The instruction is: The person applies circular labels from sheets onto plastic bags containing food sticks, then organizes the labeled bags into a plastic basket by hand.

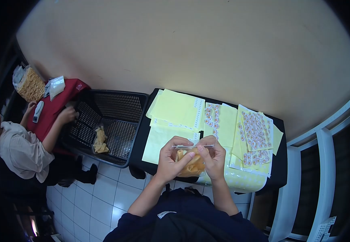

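Between my two hands is a clear plastic bag [191, 167] of yellowish stick-shaped snacks, held over the near edge of the table. My left hand [171, 158] grips the bag's upper left side, thumb across its front. On the upper right, my right hand [212, 157] pinches the top edge, thumb pressed near the middle. The bag's top edge runs straight between the fingers. Behind my hands lie yellow label sheets [179, 105], and to the right are sheets of round stickers [255, 131].
A black basket [126, 103] left of the table [280, 165] holds another snack bag [100, 141]. Further left, a person [25, 149] reaches toward the basket beside a red-covered table [56, 111] with a large snack bag [30, 84]. White metal rails [328, 161] stand at right.
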Motion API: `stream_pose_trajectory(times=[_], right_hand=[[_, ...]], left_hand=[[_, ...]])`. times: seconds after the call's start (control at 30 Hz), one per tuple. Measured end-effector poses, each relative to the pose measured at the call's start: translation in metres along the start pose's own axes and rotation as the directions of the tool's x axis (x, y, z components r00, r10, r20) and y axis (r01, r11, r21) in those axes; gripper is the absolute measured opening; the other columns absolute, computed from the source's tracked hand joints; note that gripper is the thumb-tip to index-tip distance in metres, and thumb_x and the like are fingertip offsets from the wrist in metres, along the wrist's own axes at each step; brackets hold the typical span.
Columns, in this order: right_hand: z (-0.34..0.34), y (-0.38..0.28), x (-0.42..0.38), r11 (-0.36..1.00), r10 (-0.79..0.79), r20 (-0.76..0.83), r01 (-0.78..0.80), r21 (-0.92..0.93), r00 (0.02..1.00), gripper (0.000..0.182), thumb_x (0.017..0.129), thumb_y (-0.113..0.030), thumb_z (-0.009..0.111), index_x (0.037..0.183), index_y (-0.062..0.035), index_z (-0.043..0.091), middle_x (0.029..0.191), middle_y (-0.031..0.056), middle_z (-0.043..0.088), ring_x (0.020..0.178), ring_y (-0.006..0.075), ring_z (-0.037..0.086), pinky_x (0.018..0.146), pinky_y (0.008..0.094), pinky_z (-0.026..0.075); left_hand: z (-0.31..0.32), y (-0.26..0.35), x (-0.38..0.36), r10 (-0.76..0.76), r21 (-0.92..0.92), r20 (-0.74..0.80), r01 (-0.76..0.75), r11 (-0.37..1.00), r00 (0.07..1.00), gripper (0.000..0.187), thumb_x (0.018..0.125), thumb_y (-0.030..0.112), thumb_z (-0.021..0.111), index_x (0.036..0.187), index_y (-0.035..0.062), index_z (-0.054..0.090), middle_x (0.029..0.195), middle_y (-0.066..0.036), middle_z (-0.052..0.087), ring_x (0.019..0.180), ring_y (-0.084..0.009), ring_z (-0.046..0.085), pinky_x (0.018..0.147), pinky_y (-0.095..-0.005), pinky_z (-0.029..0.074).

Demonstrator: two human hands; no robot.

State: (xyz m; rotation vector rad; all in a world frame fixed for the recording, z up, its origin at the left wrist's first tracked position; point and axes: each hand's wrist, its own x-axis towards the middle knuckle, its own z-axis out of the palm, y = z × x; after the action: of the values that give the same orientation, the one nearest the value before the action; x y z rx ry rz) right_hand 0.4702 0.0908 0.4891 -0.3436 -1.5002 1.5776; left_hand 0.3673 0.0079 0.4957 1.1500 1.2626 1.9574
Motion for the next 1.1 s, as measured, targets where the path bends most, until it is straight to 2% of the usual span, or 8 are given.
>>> stream_pose_trajectory(times=[0.23,0.57,0.63,0.83,0.87,0.9,1.03,1.1], right_hand=[[0.017,-0.005,0.005,0.992,-0.096,0.002,0.095,-0.087,0.995,0.007,0.073,0.000,0.060,0.079,0.0004,0.057,0.080,0.0084,0.055,0.075,0.0131,0.053,0.068,0.0233,0.042],[0.041,0.007,0.012,0.968,-0.147,-0.123,0.117,-0.224,0.981,0.007,0.074,-0.004,0.060,0.078,0.0014,0.058,0.076,0.0097,0.058,0.070,0.0142,0.055,0.067,0.0245,0.043],[0.042,0.009,0.016,0.971,-0.123,-0.125,0.094,-0.220,0.984,0.007,0.074,-0.004,0.059,0.078,0.0017,0.059,0.076,0.0101,0.059,0.070,0.0145,0.056,0.067,0.0248,0.043],[0.041,0.010,0.023,0.971,0.014,-0.060,-0.028,-0.239,0.998,0.016,0.081,-0.010,0.052,0.083,0.0033,0.061,0.078,0.0114,0.062,0.072,0.0148,0.058,0.068,0.0241,0.043],[0.039,0.013,0.022,0.963,0.070,-0.019,-0.072,-0.260,0.997,0.020,0.083,-0.012,0.049,0.085,0.0035,0.061,0.080,0.0117,0.062,0.072,0.0147,0.058,0.068,0.0237,0.043],[0.037,0.016,0.021,0.961,0.073,-0.029,-0.078,-0.264,0.997,0.020,0.083,-0.012,0.049,0.085,0.0035,0.061,0.080,0.0117,0.062,0.072,0.0147,0.058,0.068,0.0237,0.043],[0.025,0.048,-0.001,0.929,0.270,0.036,-0.250,-0.272,0.962,0.024,0.086,-0.014,0.045,0.091,0.0032,0.061,0.085,0.0113,0.063,0.075,0.0121,0.057,0.068,0.0227,0.043],[0.025,0.065,-0.017,0.895,0.405,-0.004,-0.397,-0.202,0.915,0.029,0.088,-0.017,0.042,0.092,0.0061,0.059,0.083,0.0097,0.062,0.074,0.0115,0.056,0.069,0.0221,0.043]], left_hand=[[-0.011,0.008,0.005,-0.038,-0.024,-0.054,0.037,0.999,0.998,0.005,0.074,-0.002,0.058,0.078,-0.0010,0.055,0.081,-0.009,0.056,0.076,-0.0115,0.054,0.070,-0.0230,0.042],[-0.025,0.001,0.014,-0.026,-0.063,-0.110,0.020,0.998,0.994,0.004,0.077,0.000,0.057,0.080,-0.0012,0.055,0.082,-0.006,0.058,0.074,-0.0085,0.054,0.068,-0.0211,0.044],[-0.029,-0.002,0.017,0.022,-0.055,-0.133,-0.029,0.998,0.991,0.006,0.079,0.003,0.054,0.082,-0.0016,0.055,0.079,-0.006,0.058,0.073,-0.0085,0.054,0.067,-0.0209,0.044],[-0.051,-0.012,0.025,-0.017,-0.018,-0.140,0.015,1.000,0.990,0.019,0.086,0.010,0.045,0.084,-0.0044,0.057,0.076,-0.009,0.060,0.074,-0.0112,0.056,0.069,-0.0230,0.044],[-0.059,-0.014,0.023,-0.078,0.034,-0.114,0.082,0.996,0.990,0.027,0.088,0.015,0.040,0.083,-0.0049,0.057,0.078,-0.010,0.061,0.075,-0.0119,0.056,0.071,-0.0235,0.044],[-0.064,-0.019,0.021,-0.086,0.029,-0.107,0.089,0.996,0.991,0.027,0.088,0.015,0.040,0.083,-0.0049,0.057,0.078,-0.010,0.061,0.075,-0.0119,0.056,0.071,-0.0235,0.044],[-0.087,-0.047,0.000,-0.316,0.071,0.001,0.315,0.946,0.949,0.038,0.091,0.024,0.031,0.088,-0.0041,0.057,0.080,-0.010,0.060,0.077,-0.0130,0.056,0.073,-0.0240,0.043],[-0.094,-0.060,-0.012,-0.525,-0.010,0.008,0.525,0.851,0.851,0.039,0.092,0.025,0.030,0.093,-0.0041,0.056,0.084,-0.009,0.060,0.081,-0.0136,0.055,0.075,-0.0250,0.043]])
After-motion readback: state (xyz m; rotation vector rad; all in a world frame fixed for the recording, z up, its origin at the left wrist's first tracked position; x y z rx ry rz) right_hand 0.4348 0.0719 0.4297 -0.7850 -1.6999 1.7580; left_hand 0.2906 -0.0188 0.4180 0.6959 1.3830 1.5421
